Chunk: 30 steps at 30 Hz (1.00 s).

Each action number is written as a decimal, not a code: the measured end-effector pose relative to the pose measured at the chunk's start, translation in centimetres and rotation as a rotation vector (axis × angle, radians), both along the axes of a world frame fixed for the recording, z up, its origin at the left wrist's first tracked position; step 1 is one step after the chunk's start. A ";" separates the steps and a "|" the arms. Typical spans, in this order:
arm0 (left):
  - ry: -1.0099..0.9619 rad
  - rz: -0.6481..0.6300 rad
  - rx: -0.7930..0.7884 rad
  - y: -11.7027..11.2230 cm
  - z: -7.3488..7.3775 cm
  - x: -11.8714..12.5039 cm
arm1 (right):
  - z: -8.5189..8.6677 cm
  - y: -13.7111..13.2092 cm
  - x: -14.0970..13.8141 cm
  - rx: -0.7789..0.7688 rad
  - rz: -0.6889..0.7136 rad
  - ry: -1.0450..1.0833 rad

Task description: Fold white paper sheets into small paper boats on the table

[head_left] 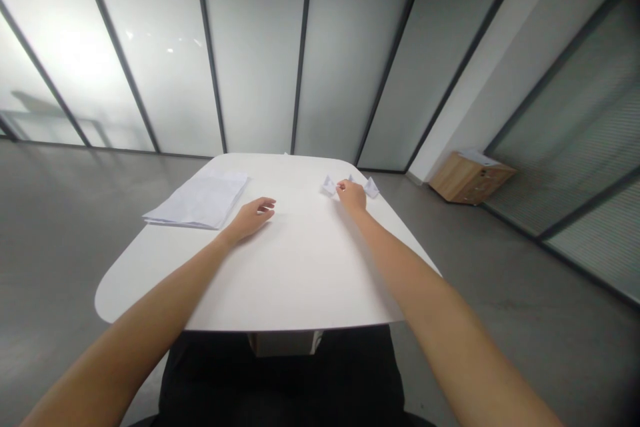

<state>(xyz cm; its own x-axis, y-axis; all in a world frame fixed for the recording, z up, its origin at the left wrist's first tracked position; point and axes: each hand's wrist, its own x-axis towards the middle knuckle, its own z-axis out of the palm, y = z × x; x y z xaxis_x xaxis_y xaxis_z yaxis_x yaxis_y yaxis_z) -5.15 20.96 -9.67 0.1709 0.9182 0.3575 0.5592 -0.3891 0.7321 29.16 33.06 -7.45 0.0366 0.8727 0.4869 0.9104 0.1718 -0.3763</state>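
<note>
Paper (371,187), white and folded, pokes out on both sides of the right hand (351,197), which pinches it near the far edge of the white counter (300,273); whether that is one folded piece or two, I cannot tell. Well apart, the open left hand (255,217) rests near one stack of loose paper sheets (197,200).

Black clothing (210,380) sits below a bare left forearm (140,307) and bare right forearm (440,320).
</note>
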 end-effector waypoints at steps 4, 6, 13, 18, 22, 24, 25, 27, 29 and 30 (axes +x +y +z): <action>0.027 -0.004 -0.008 0.1 0.0 0.0 | 0.0 1.2 0.4 -0.035 -0.110 -0.083; 0.036 -0.004 -0.002 0.2 0.0 0.1 | 0.0 1.7 0.4 -0.043 -0.160 -0.101; 0.058 -0.002 -0.014 0.1 0.5 0.3 | -0.2 2.6 1.0 -0.087 -0.204 -0.169; 0.083 -0.012 -0.001 0.1 0.2 0.2 | 0.2 1.6 0.7 -0.106 -0.182 -0.228; 0.127 -0.029 0.028 0.3 0.2 0.1 | 1.2 -0.3 0.0 -0.045 -0.137 -0.284; 0.207 -0.028 0.073 0.3 0.7 -0.5 | 1.6 -1.7 -0.5 -0.012 -0.083 -0.323; 0.273 -0.015 0.103 0.3 1.1 -1.0 | 1.6 -2.5 -0.7 -0.016 -0.051 -0.346; 0.461 0.054 0.172 0.2 1.9 -2.5 | 1.4 -4.2 -1.3 -0.048 0.016 -0.392; 0.590 0.242 0.168 0.1 2.4 -4.7 | 0.6 -5.8 -1.9 -0.090 0.085 -0.422; 0.630 0.333 0.151 0.1 2.5 -5.8 | 0.1 -6.5 -2.2 -0.100 0.115 -0.428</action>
